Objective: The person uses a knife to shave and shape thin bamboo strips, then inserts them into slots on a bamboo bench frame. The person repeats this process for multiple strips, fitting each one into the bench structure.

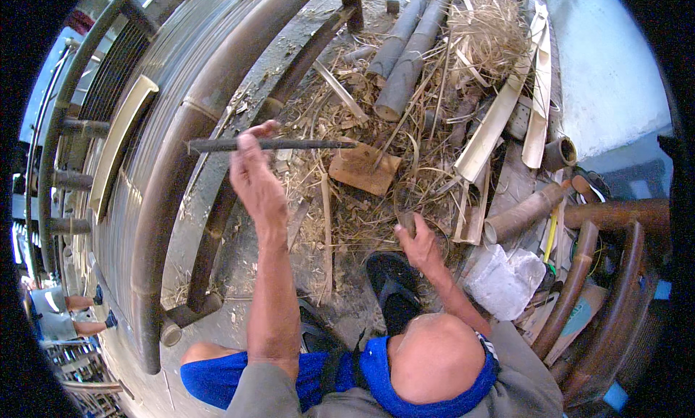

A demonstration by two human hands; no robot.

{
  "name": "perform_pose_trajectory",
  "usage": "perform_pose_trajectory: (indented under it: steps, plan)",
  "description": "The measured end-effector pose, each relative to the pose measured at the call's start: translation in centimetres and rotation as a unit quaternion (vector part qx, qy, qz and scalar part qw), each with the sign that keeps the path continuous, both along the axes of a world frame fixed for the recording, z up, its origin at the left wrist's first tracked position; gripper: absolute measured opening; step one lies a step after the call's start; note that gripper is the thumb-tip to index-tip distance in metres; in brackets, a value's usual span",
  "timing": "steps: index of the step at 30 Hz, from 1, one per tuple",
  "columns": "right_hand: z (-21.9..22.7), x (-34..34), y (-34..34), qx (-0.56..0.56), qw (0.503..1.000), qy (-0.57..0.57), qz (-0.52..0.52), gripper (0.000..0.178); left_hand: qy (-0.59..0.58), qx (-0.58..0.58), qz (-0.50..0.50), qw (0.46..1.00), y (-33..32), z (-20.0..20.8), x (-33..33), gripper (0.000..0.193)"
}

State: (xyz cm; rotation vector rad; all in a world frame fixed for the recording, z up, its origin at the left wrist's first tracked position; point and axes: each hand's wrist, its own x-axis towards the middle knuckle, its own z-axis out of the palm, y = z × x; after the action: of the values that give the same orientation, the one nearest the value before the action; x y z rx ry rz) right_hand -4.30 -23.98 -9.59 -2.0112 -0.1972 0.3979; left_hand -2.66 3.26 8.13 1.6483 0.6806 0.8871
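My left hand [259, 183] is closed around a long, thin dark strip [304, 144], held roughly level. The strip's right end overlaps the upper edge of a flat wooden block [362, 173]; whether they touch I cannot tell. Beside my right foot, my right hand [422, 248] grips a brown-handled tool [407, 221]. What seems to be its narrow dark blade points up toward the block, but its shape is hard to make out. Shavings and dry fibres surround the block on the ground.
Left of me stands a large bamboo bench frame [170, 172] with a split bamboo piece [123, 146] on it. Dark bamboo poles [413, 63] lie ahead. To the right are pale split lengths [499, 121], a white lump [504, 279] and curved bamboo parts [572, 291].
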Motion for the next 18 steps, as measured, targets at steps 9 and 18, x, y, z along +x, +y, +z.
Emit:
perform_pose_trajectory:
  steps: [9,18]
  plan:
    - [5.0,-0.6,2.6,-0.009,0.993,0.072,0.089,0.048,-0.31,-0.02,0.015,0.95,0.4,4.2,-1.0,0.042]
    - [14.5,0.6,8.3,0.198,0.961,-0.085,0.176,0.046,-0.319,0.01,0.016,0.947,-2.4,4.4,-1.0,0.05]
